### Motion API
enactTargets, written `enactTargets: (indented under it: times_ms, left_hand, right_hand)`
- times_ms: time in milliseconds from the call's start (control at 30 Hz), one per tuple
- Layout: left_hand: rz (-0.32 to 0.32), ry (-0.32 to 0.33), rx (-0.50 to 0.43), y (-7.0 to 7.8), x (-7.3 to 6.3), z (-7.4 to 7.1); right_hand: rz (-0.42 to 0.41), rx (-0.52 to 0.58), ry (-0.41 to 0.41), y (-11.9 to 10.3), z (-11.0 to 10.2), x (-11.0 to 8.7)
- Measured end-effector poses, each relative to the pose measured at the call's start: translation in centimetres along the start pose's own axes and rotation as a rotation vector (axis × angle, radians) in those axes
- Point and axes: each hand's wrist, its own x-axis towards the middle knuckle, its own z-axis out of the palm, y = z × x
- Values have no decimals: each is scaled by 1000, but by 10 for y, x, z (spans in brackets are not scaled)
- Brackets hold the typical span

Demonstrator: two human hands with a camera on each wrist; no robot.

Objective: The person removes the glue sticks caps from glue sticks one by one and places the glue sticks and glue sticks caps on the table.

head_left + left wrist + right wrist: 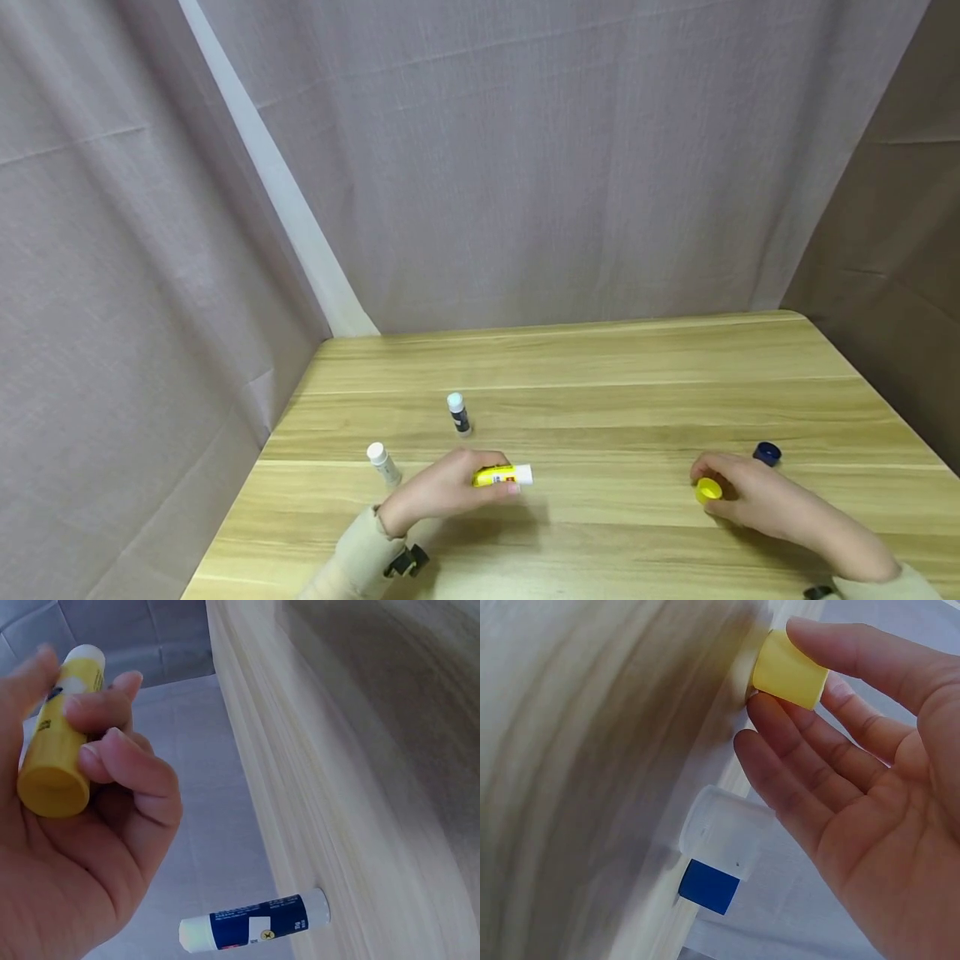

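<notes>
My left hand (453, 487) grips a yellow glue stick (493, 476), whose white glue end points right in the head view. The left wrist view shows its yellow base (52, 784) near the palm, fingers curled round the barrel. Over at the right, my right hand (765, 500) pinches a yellow cap (789, 671) between thumb and fingers, close over the table. Beside that hand sit a dark blue cap (767, 453) and a translucent white cap (724, 831); the hand hides the white one in the head view.
A glue stick with a dark blue label (458, 415) stands upright beyond my left hand. Left of it stands a white glue stick (383, 463). Grey curtains (525, 167) rise behind the wooden table (600, 392) and along its sides.
</notes>
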Motion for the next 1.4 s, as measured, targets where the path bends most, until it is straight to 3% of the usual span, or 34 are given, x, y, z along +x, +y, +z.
enactTargets:
  times_ms: [200, 567, 767, 1033, 1267, 1400]
  left_hand:
    - [-33, 70, -17, -1, -4, 0]
    - [-62, 81, -71, 2, -7, -4]
    - [-52, 150, -176, -2, -11, -6]
    - [-120, 230, -346, -9, -23, -15]
    - [-117, 291, -400, -18, -33, -20]
    - [-149, 312, -426, -23, -39, -19]
  right_hand:
    - [2, 5, -5, -1, 1, 1]
    - [19, 17, -20, -3, -1, 2]
    - [23, 13, -26, -3, -2, 2]
    - [38, -1, -27, -3, -2, 3]
    - [39, -9, -22, -3, -2, 3]
    - [36, -6, -28, -2, -1, 4]
